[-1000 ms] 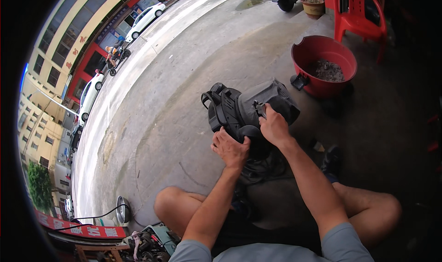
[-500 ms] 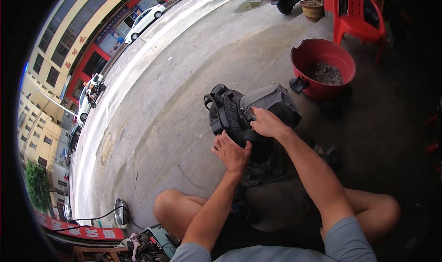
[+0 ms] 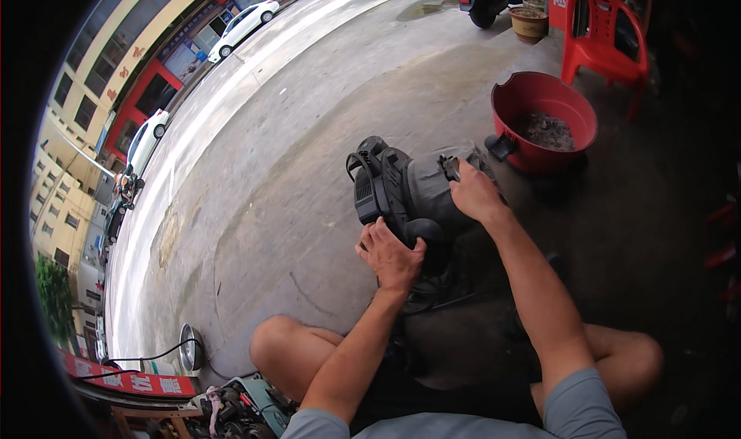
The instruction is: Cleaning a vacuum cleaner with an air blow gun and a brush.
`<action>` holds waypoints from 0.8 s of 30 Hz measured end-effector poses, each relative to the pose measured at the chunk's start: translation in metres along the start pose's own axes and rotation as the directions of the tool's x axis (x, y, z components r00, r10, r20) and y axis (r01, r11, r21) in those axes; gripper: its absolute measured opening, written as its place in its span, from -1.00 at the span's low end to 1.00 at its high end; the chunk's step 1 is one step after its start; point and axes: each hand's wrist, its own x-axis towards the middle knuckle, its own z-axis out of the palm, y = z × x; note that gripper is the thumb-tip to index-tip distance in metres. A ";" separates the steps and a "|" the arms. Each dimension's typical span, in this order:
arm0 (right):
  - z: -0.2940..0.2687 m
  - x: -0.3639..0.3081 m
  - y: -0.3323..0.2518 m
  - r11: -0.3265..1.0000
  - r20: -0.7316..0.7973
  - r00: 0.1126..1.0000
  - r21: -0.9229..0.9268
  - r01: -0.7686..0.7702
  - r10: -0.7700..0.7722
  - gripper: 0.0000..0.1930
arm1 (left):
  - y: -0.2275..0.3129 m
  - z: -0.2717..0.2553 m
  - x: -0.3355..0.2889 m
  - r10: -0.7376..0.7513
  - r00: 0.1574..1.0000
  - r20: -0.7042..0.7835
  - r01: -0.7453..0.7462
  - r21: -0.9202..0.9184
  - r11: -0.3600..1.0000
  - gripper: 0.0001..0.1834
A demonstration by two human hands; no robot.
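A black plastic machine, which looks like a canister vacuum cleaner (image 3: 376,196), lies on the ground in front of my crossed legs. It has round wheels, a carrying handle and a slotted vent. Its bulky right part (image 3: 432,188) is coated with grey dust. My left hand (image 3: 391,259) grips the near end of the body, thumb and fingers spread around it by the near wheel. Over the dusty part, my right hand (image 3: 476,192) is closed around a dark hand tool (image 3: 449,167), perhaps pliers. My fingers cover most of that tool.
A red tub (image 3: 540,134) with grey debris inside stands beyond the machine to the right, near a red plastic chair (image 3: 606,41). Dark cable (image 3: 440,296) lies by my legs. At the lower left are a metal bowl (image 3: 190,348) and a heap of parts (image 3: 231,408).
My right hand has moved right with the tool, away from the seam at the machine's middle to over the dusty part. My left hand keeps its grip. The whole view has shifted slightly.
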 end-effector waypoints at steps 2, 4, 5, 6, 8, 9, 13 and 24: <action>0.005 -0.003 -0.001 0.996 0.128 0.990 0.068 0.055 -0.064 -0.57 | -0.001 0.001 0.000 0.008 1.000 -0.018 -0.008 -0.006 1.000 -0.04; 0.012 -0.007 -0.008 0.984 -0.019 0.998 0.168 0.054 -0.052 -0.56 | -0.002 0.001 0.001 -0.003 1.000 -0.014 0.003 -0.001 1.000 -0.05; 0.013 -0.008 -0.012 0.984 -0.018 0.998 0.168 0.055 -0.052 -0.56 | -0.002 0.000 0.002 -0.011 1.000 -0.011 0.011 0.002 1.000 -0.06; 0.013 -0.010 -0.016 0.990 -0.039 0.999 0.136 0.041 -0.036 -0.57 | -0.002 0.000 0.001 -0.012 1.000 -0.012 0.012 0.004 1.000 -0.06; 0.021 -0.002 -0.011 0.987 0.064 0.987 0.074 0.145 -0.150 -0.59 | 0.000 0.002 0.001 -0.005 1.000 -0.003 0.005 -0.004 1.000 -0.05; 0.026 0.000 -0.009 0.987 0.057 0.988 0.074 0.141 -0.146 -0.59 | 0.001 0.002 0.001 0.002 1.000 -0.002 -0.002 -0.007 1.000 -0.05; 0.035 0.007 -0.030 0.998 -0.034 0.997 0.023 0.064 -0.064 -0.63 | -0.001 -0.001 0.001 -0.012 1.000 0.000 0.012 -0.005 1.000 -0.04; 0.041 0.018 -0.031 0.999 -0.050 0.999 -0.033 0.003 -0.004 -0.65 | 0.001 0.001 0.001 0.005 1.000 -0.011 -0.005 -0.011 1.000 -0.03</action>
